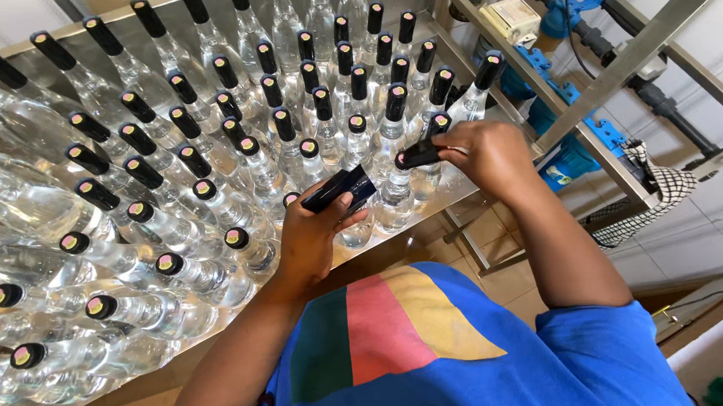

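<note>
Several clear glass bottles (207, 145) with black capsule sleeves over their necks stand packed together on a steel table (441, 200). My left hand (313, 235) holds a small stack of flat black sleeves (340, 188) near the table's front edge. My right hand (484, 155) pinches a single black sleeve (419, 153) just above a bottle (394, 194) in the front row. The bottle's own neck is partly hidden behind that sleeve and my fingers.
A steel frame (589, 97) with blue pipe fittings (572, 161) and a black hose rises at the right. A checked cloth (653, 189) hangs from it. A small white box (511, 18) sits at the top right. Tiled floor shows below the table.
</note>
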